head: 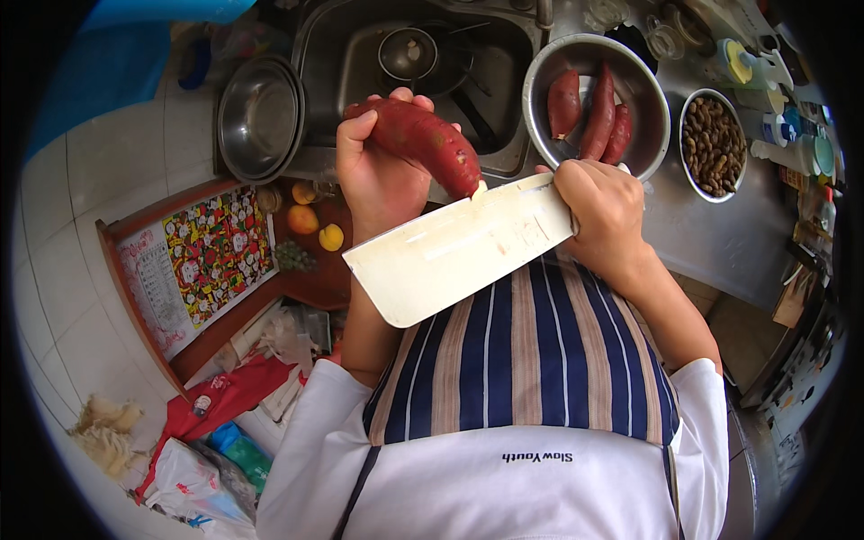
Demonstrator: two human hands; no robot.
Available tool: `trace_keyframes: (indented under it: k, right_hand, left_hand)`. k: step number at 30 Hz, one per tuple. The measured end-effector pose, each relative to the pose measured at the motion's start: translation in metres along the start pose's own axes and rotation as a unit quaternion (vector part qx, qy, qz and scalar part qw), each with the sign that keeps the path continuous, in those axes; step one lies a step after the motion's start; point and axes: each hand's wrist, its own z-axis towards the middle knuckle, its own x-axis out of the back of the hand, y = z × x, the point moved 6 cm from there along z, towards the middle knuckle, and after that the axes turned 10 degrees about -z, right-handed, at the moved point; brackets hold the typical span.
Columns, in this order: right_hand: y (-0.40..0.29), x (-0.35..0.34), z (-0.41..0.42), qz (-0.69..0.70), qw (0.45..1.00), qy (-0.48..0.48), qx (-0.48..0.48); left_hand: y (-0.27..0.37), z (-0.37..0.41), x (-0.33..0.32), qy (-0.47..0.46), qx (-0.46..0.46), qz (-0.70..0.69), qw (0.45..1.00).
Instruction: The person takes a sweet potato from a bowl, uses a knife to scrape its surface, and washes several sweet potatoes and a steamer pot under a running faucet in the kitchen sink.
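Note:
A large red-skinned sweet potato [428, 145] lies in my left hand [381, 165], fingers and thumb closed around its upper part. My right hand [601, 209] grips the handle of a wide cleaver [459, 250] with a pale blade, its flat face turned up. The blade's far edge is at the lower tip of the sweet potato, where a small patch of pale flesh shows. Beyond my right hand, a round steel basin [530, 101] holds several more red sweet potatoes [597, 111]. Most of the cleaver's handle is hidden in my grip.
A steel sink [351, 67] with a small metal bowl [408, 54] and pans lies ahead. Stacked steel basins [260, 118] stand left of it. A bowl of peanuts [713, 145] and bottles are at right. Yellow-orange fruit [303, 219] and grapes [293, 257] sit at left.

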Motion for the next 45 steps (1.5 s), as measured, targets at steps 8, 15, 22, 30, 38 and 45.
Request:
trace_keyframes:
  k: [8,15,22,30,38,45]
  right_hand:
    - [0.008,-0.009,-0.002,0.033,0.998,-0.046,0.001]
    - [0.07,-0.043,-0.021,-0.015,0.975,-0.129,-0.178]
    - [0.01,-0.01,0.009,0.083,0.989,-0.112,-0.048]
    - [0.006,-0.007,0.004,0.058,0.99,-0.127,0.012]
    - [0.038,-0.026,-0.009,0.007,0.992,-0.103,-0.065]
    - [0.066,-0.042,-0.025,0.089,0.96,-0.143,-0.224]
  left_hand:
    - [0.002,-0.018,-0.005,0.045,-0.038,-0.012,0.998]
    - [0.0,-0.032,-0.015,0.044,-0.064,-0.035,0.996]
    - [0.012,-0.034,-0.005,0.084,-0.093,-0.005,0.992]
    - [0.011,-0.031,-0.01,0.108,-0.117,0.053,0.986]
    - [-0.003,-0.031,-0.031,0.018,-0.03,-0.029,0.999]
    - [0.01,-0.03,-0.021,0.042,-0.079,0.051,0.995]
